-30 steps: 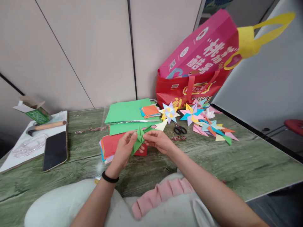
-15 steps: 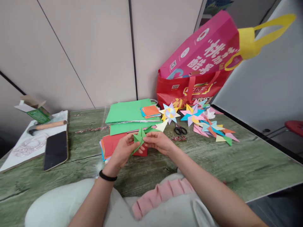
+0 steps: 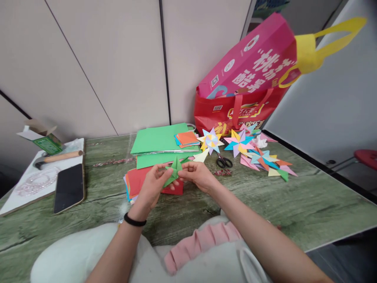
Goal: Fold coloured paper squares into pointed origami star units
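Observation:
A folded green paper with a pointed top is held up between both hands over the red sheets. My left hand grips its left side, thumb on the front and the other fingers partly behind it. At its right edge, my right hand pinches the paper between thumb and fingertips. Below and behind lies a stack of coloured paper with red on top. Larger green sheets lie farther back, with small orange squares on them.
Folded paper stars and loose points lie right of black scissors. Red and pink bags stand behind. At the left are a phone, a wooden-handled tool, beads and a green box.
The green paper has turned slightly in my hands, and my left thumb has shifted up a little across its front. My right hand has barely moved.

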`<state>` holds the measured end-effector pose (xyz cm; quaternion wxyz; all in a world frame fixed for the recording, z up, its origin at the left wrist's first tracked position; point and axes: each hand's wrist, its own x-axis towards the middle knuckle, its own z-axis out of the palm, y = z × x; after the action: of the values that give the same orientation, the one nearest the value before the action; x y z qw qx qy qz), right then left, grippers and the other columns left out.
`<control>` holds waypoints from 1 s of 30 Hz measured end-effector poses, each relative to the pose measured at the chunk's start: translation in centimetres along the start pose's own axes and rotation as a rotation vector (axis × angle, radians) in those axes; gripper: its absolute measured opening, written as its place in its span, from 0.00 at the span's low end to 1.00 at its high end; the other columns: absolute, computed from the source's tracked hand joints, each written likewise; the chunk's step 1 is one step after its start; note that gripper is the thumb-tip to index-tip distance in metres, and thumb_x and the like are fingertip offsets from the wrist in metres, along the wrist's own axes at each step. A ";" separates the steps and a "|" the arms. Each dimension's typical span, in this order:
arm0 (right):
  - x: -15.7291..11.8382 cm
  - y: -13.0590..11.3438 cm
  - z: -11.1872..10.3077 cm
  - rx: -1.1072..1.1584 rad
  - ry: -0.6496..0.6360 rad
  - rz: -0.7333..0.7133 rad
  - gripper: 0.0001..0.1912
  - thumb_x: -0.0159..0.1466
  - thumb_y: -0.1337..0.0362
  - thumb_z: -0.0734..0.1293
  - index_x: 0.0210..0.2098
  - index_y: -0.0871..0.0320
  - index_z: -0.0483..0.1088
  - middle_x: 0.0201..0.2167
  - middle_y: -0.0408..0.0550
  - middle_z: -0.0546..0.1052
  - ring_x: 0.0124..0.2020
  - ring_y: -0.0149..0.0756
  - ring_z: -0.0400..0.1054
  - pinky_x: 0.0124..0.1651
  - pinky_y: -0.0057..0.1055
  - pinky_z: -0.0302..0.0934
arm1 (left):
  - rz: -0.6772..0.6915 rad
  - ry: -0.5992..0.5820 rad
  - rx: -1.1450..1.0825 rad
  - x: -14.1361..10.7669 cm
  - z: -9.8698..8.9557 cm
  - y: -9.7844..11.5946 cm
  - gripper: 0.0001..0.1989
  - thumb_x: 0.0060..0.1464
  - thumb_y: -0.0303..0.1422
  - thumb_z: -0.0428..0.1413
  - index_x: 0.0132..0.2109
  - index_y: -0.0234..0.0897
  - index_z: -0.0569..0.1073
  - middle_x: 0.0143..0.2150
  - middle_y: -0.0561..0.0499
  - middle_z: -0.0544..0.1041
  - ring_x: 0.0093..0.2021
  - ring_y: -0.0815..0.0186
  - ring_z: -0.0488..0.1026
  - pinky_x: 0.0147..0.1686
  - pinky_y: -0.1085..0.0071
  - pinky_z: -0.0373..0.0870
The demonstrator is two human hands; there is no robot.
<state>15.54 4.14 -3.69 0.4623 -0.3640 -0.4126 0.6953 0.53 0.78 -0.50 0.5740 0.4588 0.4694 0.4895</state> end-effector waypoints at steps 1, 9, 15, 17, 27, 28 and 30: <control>0.0 0.0 0.1 -0.016 -0.009 -0.016 0.17 0.38 0.62 0.76 0.25 0.61 0.71 0.20 0.40 0.74 0.22 0.26 0.68 0.29 0.25 0.64 | 0.015 0.021 0.025 0.1 0.0 -0.1 0.17 0.44 0.37 0.60 0.40 0.33 0.66 0.23 0.52 0.75 0.21 0.68 0.72 0.19 0.74 0.67; -0.3 0.0 0.5 -0.139 -0.102 -0.178 0.14 0.44 0.58 0.74 0.27 0.58 0.72 0.25 0.40 0.74 0.27 0.30 0.68 0.34 0.28 0.64 | 0.159 0.065 0.098 0.1 0.0 -0.3 0.12 0.41 0.35 0.61 0.31 0.33 0.69 0.22 0.54 0.73 0.20 0.68 0.71 0.19 0.74 0.69; -0.3 -0.2 0.6 -0.221 -0.075 -0.295 0.12 0.45 0.57 0.73 0.26 0.57 0.73 0.25 0.42 0.74 0.27 0.32 0.67 0.34 0.30 0.64 | 0.228 0.049 0.131 -0.1 0.2 0.0 0.11 0.42 0.34 0.61 0.34 0.34 0.71 0.23 0.55 0.75 0.20 0.68 0.72 0.21 0.73 0.69; -0.4 -0.3 0.7 -0.230 -0.048 -0.312 0.12 0.45 0.57 0.73 0.25 0.57 0.72 0.23 0.41 0.73 0.26 0.31 0.66 0.33 0.30 0.63 | 0.236 0.053 0.147 -0.1 0.2 0.0 0.12 0.42 0.35 0.61 0.35 0.35 0.72 0.24 0.53 0.76 0.23 0.66 0.73 0.24 0.71 0.70; -0.6 -0.3 0.8 -0.323 -0.140 -0.333 0.09 0.50 0.60 0.70 0.27 0.58 0.69 0.23 0.40 0.70 0.24 0.29 0.64 0.30 0.27 0.59 | 0.289 0.119 0.230 0.2 -0.5 -0.3 0.08 0.42 0.35 0.61 0.24 0.34 0.74 0.21 0.54 0.72 0.23 0.71 0.66 0.23 0.76 0.62; -0.6 -0.3 0.7 -0.322 -0.159 -0.311 0.10 0.50 0.60 0.70 0.27 0.58 0.68 0.23 0.40 0.70 0.24 0.29 0.63 0.30 0.27 0.59 | 0.266 0.107 0.199 0.2 -0.6 -0.4 0.08 0.42 0.35 0.61 0.23 0.34 0.73 0.21 0.54 0.72 0.23 0.71 0.65 0.24 0.76 0.62; -0.5 -0.3 0.6 -0.321 -0.180 -0.278 0.11 0.49 0.59 0.71 0.27 0.58 0.67 0.23 0.40 0.69 0.24 0.28 0.63 0.29 0.27 0.59 | 0.191 0.084 0.131 0.3 -0.6 -0.6 0.10 0.41 0.36 0.61 0.24 0.33 0.72 0.20 0.54 0.70 0.22 0.72 0.64 0.23 0.76 0.60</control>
<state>15.21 3.58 -3.14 0.4511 -0.3092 -0.6036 0.5802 0.04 1.07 -1.20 0.4733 0.5171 0.4781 0.5291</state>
